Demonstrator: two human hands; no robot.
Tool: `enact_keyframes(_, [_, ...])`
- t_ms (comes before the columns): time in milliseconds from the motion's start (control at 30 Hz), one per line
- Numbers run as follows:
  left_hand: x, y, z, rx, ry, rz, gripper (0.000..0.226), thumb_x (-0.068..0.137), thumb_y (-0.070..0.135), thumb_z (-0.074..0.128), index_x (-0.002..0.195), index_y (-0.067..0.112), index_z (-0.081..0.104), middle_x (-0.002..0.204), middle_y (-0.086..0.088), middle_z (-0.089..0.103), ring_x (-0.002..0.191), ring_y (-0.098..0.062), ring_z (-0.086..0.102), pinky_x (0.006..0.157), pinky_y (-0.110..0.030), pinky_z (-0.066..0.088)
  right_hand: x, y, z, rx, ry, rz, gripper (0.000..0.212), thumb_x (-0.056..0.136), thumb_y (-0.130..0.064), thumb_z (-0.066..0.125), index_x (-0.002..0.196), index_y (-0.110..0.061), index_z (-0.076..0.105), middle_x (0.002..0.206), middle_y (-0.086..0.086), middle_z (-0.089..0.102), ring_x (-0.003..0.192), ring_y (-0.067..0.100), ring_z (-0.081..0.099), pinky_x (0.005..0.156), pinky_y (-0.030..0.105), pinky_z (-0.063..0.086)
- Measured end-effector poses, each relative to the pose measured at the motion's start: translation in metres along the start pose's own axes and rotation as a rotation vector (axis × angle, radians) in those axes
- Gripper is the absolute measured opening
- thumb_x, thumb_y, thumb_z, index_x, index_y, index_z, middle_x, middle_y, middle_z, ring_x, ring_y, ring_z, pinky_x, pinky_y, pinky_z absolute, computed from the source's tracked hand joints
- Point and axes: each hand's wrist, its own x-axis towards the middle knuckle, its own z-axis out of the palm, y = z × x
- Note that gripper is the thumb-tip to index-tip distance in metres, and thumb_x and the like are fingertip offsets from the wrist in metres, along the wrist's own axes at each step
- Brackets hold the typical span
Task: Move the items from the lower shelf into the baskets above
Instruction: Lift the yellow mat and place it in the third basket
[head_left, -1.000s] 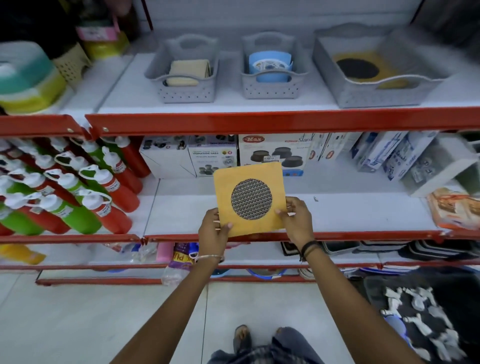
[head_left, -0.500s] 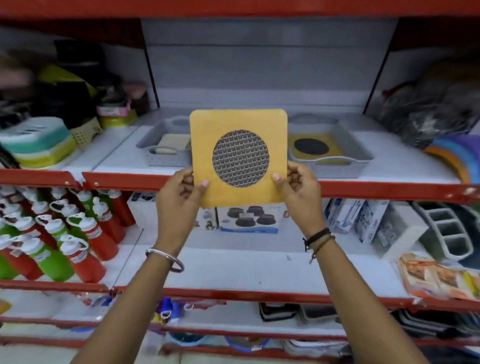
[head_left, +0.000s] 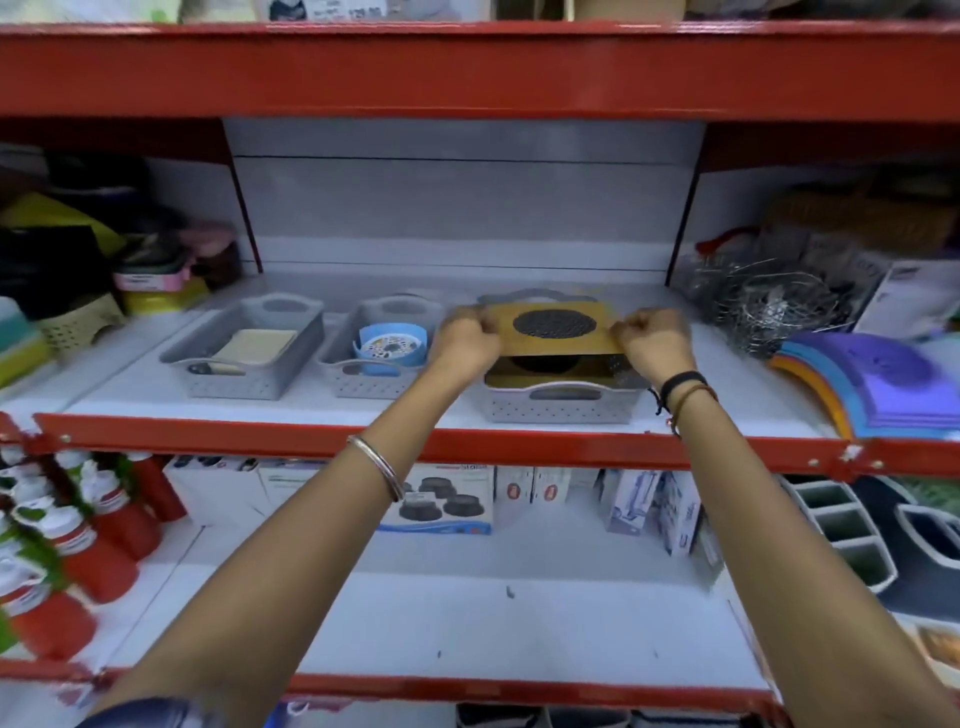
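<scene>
Red and green bottles (head_left: 78, 545) far left, boxed goods (head_left: 441, 499) mid-shelf, wire racks (head_left: 769, 306) — coloured mats (head_left: 883, 384) right

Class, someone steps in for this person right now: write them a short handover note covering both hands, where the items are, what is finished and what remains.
Left hand and right hand: each grips one side of the yellow mat with a dark mesh circle, held roughly flat over the right grey basket.
Done: a similar yellow mat already lies in that basket; the left grey basket holds a cream pad, the middle grey basket a blue round item.
Left: lower the mat in and let go.
</scene>
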Motion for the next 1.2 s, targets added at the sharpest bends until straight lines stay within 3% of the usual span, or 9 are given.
enact_keyframes(167, [0.006, 0.0, 0.012, 0.147, -0.04, 0.099, 0.026, 0.092, 0.027, 0.052, 0.102, 0.009, 0.069, 0.108, -0.017, 0.067, 0.084, -0.027, 0.058, 0.073, -0.022, 0.04, 0.009, 0.008, 0.001, -0.176, -0.104, -0.009, 0.035, 0.085, -0.023, 0.058, 0.072, 0.009, 0.064, 0.068, 0.018, 0.06, 0.064, 0.028, 0.054, 0.06, 0.029, 0.042])
enact_keyframes(300, [0.013, 0.005, 0.012, 0.365, -0.275, 0.263, 0.026, 0.093, 0.027, 0.052, 0.107, 0.012, 0.068, 0.116, -0.009, 0.067, 0.104, -0.026, 0.061, 0.084, -0.023, 0.042, 0.01, 0.011, 0.012, -0.365, -0.158, -0.126, 0.041, 0.081, -0.036, 0.065, 0.104, -0.003, 0.069, 0.117, 0.019, 0.06, 0.115, 0.037, 0.05, 0.1, 0.039, 0.043])
enact_keyframes(400, [0.024, 0.005, 0.018, 0.589, -0.632, 0.273, 0.031, 0.09, 0.033, 0.056, 0.117, 0.019, 0.064, 0.125, -0.005, 0.064, 0.113, -0.024, 0.058, 0.097, -0.031, 0.045, 0.009, 0.002, 0.01, -0.566, -0.418, -0.343, 0.045, 0.081, -0.04, 0.066, 0.118, -0.016, 0.063, 0.131, 0.008, 0.056, 0.121, 0.03, 0.048, 0.105, 0.039, 0.039])
enact_keyframes(500, [0.035, 0.009, 0.023, 0.783, -0.722, 0.231, 0.055, 0.087, 0.037, 0.055, 0.139, 0.027, 0.041, 0.149, -0.004, 0.041, 0.133, -0.027, 0.041, 0.11, -0.039, 0.037, 0.01, -0.005, 0.01, -0.74, -0.721, -0.38, 0.047, 0.085, -0.042, 0.059, 0.129, -0.027, 0.055, 0.138, 0.001, 0.055, 0.121, 0.026, 0.052, 0.104, 0.035, 0.041])
enact_keyframes(600, [0.041, 0.007, 0.03, 0.858, -0.725, 0.256, 0.058, 0.089, 0.03, 0.049, 0.143, 0.031, 0.03, 0.149, -0.008, 0.039, 0.13, -0.031, 0.043, 0.105, -0.039, 0.042, 0.016, -0.007, 0.014, -0.844, -0.796, -0.388, 0.054, 0.086, -0.049, 0.053, 0.135, -0.027, 0.045, 0.142, 0.001, 0.05, 0.123, 0.029, 0.051, 0.106, 0.038, 0.04])
enact_keyframes(700, [0.037, 0.002, 0.037, 0.867, -0.605, 0.325, 0.046, 0.089, 0.021, 0.051, 0.135, 0.018, 0.044, 0.133, -0.015, 0.055, 0.111, -0.033, 0.057, 0.09, -0.037, 0.051, 0.018, -0.002, 0.02, -0.804, -0.675, -0.405, 0.049, 0.088, -0.046, 0.052, 0.134, -0.029, 0.047, 0.141, 0.001, 0.051, 0.121, 0.029, 0.053, 0.102, 0.036, 0.041])
enact_keyframes(833, [0.034, 0.001, 0.042, 0.867, -0.49, 0.332, 0.039, 0.09, 0.009, 0.05, 0.129, 0.01, 0.051, 0.129, -0.02, 0.056, 0.113, -0.035, 0.058, 0.094, -0.039, 0.05, 0.024, 0.009, 0.029, -0.763, -0.56, -0.371, 0.049, 0.083, -0.037, 0.061, 0.13, -0.026, 0.054, 0.139, 0.003, 0.054, 0.122, 0.028, 0.052, 0.101, 0.037, 0.042])
enact_keyframes(1000, [0.037, -0.004, 0.043, 0.9, -0.5, 0.321, 0.035, 0.09, 0.02, 0.051, 0.124, 0.016, 0.056, 0.124, -0.015, 0.06, 0.108, -0.034, 0.059, 0.092, -0.039, 0.051, 0.025, 0.009, 0.027, -0.781, -0.56, -0.381, 0.045, 0.086, -0.037, 0.06, 0.129, -0.024, 0.054, 0.14, 0.003, 0.053, 0.123, 0.028, 0.051, 0.101, 0.037, 0.041])
enact_keyframes(1200, [0.038, 0.001, 0.004, 0.469, -0.398, 0.304, 0.032, 0.091, 0.025, 0.05, 0.122, 0.02, 0.058, 0.131, -0.009, 0.059, 0.117, -0.029, 0.055, 0.101, -0.036, 0.045, 0.013, -0.017, 0.024, -0.502, -0.52, -0.358, 0.04, 0.082, -0.047, 0.063, 0.113, -0.023, 0.065, 0.122, 0.003, 0.066, 0.103, 0.021, 0.06, 0.092, 0.038, 0.049])
